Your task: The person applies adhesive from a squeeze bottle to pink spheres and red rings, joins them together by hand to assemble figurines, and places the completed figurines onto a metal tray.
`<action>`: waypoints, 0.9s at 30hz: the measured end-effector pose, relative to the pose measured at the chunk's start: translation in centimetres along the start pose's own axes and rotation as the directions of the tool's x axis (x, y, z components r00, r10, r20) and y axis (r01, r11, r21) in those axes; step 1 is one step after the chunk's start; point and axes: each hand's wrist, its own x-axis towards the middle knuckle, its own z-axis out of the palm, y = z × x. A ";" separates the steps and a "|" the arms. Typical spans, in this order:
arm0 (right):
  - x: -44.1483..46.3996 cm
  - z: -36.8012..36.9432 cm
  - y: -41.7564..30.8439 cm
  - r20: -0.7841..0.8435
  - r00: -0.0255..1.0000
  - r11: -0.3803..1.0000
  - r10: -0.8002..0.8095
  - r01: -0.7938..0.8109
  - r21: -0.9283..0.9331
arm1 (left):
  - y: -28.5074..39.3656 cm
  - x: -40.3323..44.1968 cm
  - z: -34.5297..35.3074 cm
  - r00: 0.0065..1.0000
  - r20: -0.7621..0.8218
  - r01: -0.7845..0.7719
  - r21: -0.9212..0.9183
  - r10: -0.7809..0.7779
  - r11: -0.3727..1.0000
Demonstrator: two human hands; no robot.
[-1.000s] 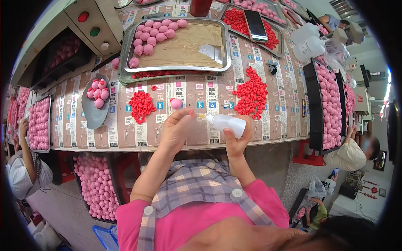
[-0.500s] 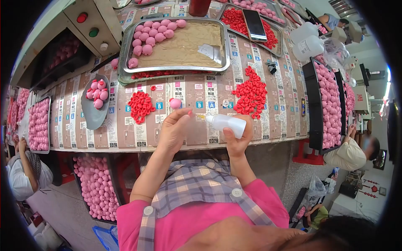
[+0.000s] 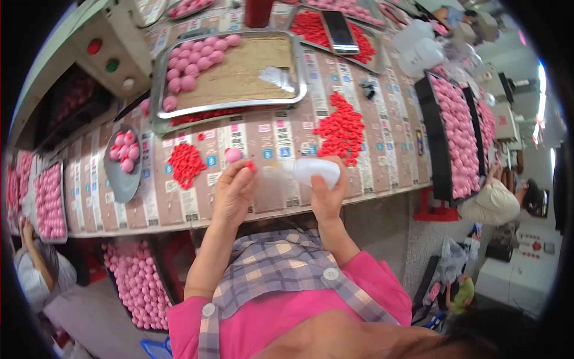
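Between the thumb and fingertips of my left hand (image 3: 233,192) is a small red ring-shaped piece (image 3: 250,167). My right hand (image 3: 330,197) is wrapped round a white squeeze bottle (image 3: 317,170), which lies tilted with its nozzle toward my left hand. Just beyond my left fingers, a pink ball (image 3: 233,155) rests on the table. A small pile of red rings (image 3: 186,165) sits to the left of it. Past my right hand spreads a larger pile of red rings (image 3: 340,129).
A metal tray (image 3: 301,72) holds pink balls on a brown sheet. At the left is a grey plate (image 3: 124,190) with pink balls. A phone (image 3: 339,33) lies on a tray of red pieces. Black crates (image 3: 436,140) of pink balls stand right; co-workers sit at both sides.
My view has shifted, so the table things appear further left. The bottle in my right hand has turned a little flatter; my left hand still pinches the red ring.
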 end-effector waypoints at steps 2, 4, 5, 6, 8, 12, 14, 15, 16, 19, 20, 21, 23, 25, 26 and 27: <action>0.8 -1.1 0.6 -0.018 0.977 0.954 0.211 -0.201 0.222 | 0.2 0.0 -0.3 1.000 -0.002 -0.005 -0.012 0.005 1.000; 2.2 -3.3 1.3 0.017 0.977 0.956 0.210 -0.209 0.206 | 0.4 0.0 -0.3 1.000 0.014 -0.020 -0.023 0.020 1.000; 3.0 -3.8 1.4 -0.008 0.981 0.952 0.192 -0.185 0.244 | 0.5 0.1 -0.2 0.999 0.016 -0.032 -0.027 0.032 0.999; 3.8 -4.3 1.4 -0.027 0.984 0.945 0.177 -0.162 0.283 | 0.6 0.1 -0.2 0.999 0.017 -0.033 -0.032 0.033 0.999; 5.2 -6.3 0.5 -0.122 0.974 0.928 0.193 -0.141 0.344 | 0.8 0.1 -0.3 0.999 0.009 -0.046 -0.039 0.046 0.998; 9.0 -12.7 0.7 -0.215 0.969 0.985 0.119 -0.142 -0.096 | 1.3 0.0 -0.4 0.997 0.021 -0.074 -0.045 0.075 0.996; 10.7 -14.5 1.9 -0.226 0.974 0.945 0.032 -0.103 -0.311 | 1.5 -0.2 -0.7 0.996 -0.028 -0.089 -0.020 0.089 0.996; 11.6 -16.6 3.8 -0.208 0.978 0.906 -0.015 -0.075 -0.417 | 1.5 -0.1 -0.7 0.995 -0.039 -0.089 -0.012 0.088 0.996; 12.1 -19.0 4.6 -0.199 0.978 0.849 -0.067 -0.048 -0.527 | 1.7 -0.1 -1.0 0.994 -0.048 -0.096 0.002 0.096 0.995; 12.4 -19.9 5.2 -0.268 0.952 0.750 -0.149 -0.068 -0.658 | 1.8 0.2 -1.8 0.990 -0.079 -0.121 0.004 0.121 0.993; 12.4 -19.6 4.8 -0.304 0.943 0.689 -0.134 -0.132 -0.713 | 2.2 0.0 -1.6 0.989 -0.096 -0.110 0.005 0.110 0.994; 12.6 -20.1 6.0 -0.322 0.932 0.695 -0.168 -0.119 -0.709 | 2.3 0.3 -2.5 0.991 -0.019 -0.130 -0.020 0.129 0.991; 12.6 -20.5 6.6 -0.322 0.880 0.585 -0.350 -0.063 -0.809 | 2.7 0.4 -2.5 0.987 0.003 -0.159 -0.071 0.159 0.985; 11.5 -17.7 4.0 -0.215 0.762 0.288 -0.611 -0.038 -0.957 | 3.3 0.4 -2.7 0.983 0.029 -0.177 -0.110 0.181 0.978; 11.1 -15.6 2.3 -0.190 0.723 0.311 -0.664 0.036 -0.950 | 3.6 0.5 -2.7 0.980 0.031 -0.193 -0.111 0.197 0.975; 10.4 -13.1 0.1 -0.165 0.682 0.325 -0.713 0.112 -0.939 | 3.8 0.5 -2.7 0.977 0.030 -0.207 -0.112 0.212 0.972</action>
